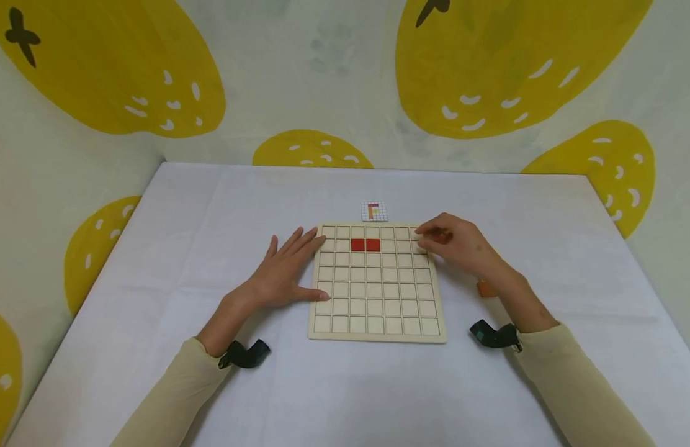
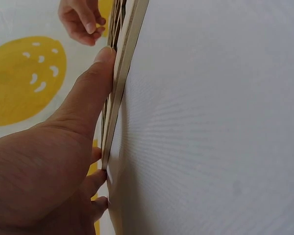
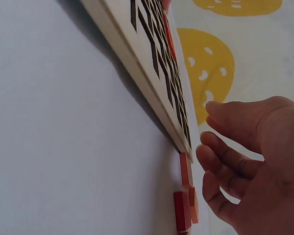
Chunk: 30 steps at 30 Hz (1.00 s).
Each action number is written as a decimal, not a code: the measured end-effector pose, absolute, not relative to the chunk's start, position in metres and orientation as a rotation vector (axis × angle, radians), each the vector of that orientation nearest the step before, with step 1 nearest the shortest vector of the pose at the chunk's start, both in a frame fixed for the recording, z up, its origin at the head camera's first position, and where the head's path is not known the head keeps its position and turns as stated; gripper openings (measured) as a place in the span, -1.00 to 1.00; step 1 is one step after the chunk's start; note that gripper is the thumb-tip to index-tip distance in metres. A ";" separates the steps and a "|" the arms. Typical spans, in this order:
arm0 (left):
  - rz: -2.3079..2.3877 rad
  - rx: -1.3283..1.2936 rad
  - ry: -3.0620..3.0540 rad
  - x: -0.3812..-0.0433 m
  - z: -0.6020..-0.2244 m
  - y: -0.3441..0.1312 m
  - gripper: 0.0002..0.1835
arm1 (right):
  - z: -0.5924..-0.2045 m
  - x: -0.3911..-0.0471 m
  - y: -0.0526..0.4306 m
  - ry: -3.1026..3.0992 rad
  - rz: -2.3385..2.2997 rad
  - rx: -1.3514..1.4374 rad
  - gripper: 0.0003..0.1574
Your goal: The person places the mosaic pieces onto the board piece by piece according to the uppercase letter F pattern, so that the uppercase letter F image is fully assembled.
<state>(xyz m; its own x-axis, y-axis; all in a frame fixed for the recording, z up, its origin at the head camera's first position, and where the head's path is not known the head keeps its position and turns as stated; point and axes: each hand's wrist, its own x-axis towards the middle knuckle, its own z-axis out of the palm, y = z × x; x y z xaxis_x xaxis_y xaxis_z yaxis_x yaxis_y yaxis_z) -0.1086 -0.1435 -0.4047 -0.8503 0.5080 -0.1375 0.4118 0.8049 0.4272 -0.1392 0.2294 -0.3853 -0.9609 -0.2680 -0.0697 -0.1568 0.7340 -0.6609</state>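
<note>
A pale wooden grid board lies on the white table. Two red square tiles sit side by side in its second row from the far edge. My left hand rests spread on the board's left side, the thumb reaching over the edge. Over the far right corner hovers my right hand, thumb and fingers loosely bent. The right wrist view shows a gap between that thumb and the fingers, with nothing held. A red piece shows partly behind this hand.
Just beyond the board lies a small card with a coloured grid pattern. An orange block is partly covered by my right forearm. Red and orange blocks lie past the board's corner. A patterned cloth stands behind the table.
</note>
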 end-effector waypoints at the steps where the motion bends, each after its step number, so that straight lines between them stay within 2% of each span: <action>1: 0.568 0.712 2.747 -0.109 -0.405 -0.143 0.24 | -0.386 -0.139 0.231 2.775 -1.031 -0.336 -0.68; 23: 0.570 0.705 2.746 -0.107 -0.406 -0.144 0.24 | -0.390 -0.133 0.253 2.822 -1.024 -0.325 -0.69; 30: 0.568 0.714 2.755 -0.108 -0.406 -0.143 0.23 | -0.390 -0.132 0.264 2.774 -1.013 -0.235 -0.61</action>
